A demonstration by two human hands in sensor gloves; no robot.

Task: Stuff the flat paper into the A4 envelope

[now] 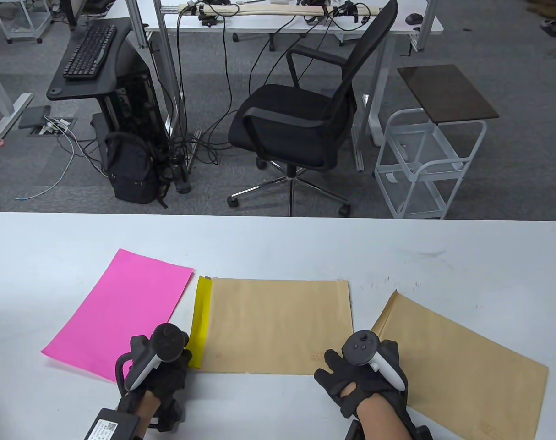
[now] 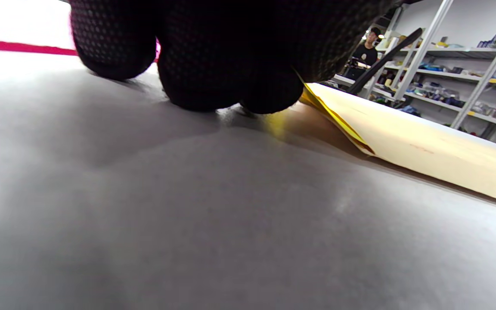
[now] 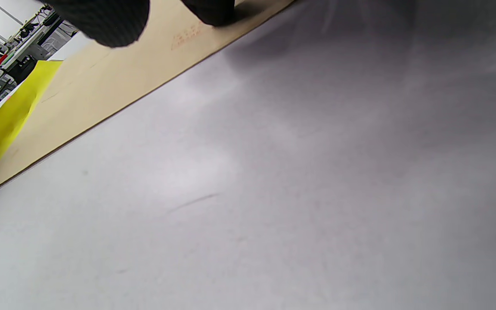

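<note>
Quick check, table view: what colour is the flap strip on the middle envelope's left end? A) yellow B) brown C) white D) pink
A: the middle envelope has a yellow flap strip along its left end, beside the pink paper.

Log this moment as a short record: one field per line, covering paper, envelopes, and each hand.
paper: pink sheet lying flat on the white table, left of the envelopes, not yet inserted
middle envelope: flat, yellow flap open toward the pink sheet
second envelope: flat, angled, at the right
left hand: fingertips at the yellow flap's near end
right hand: fingers spread, resting on the middle envelope's near right corner
</note>
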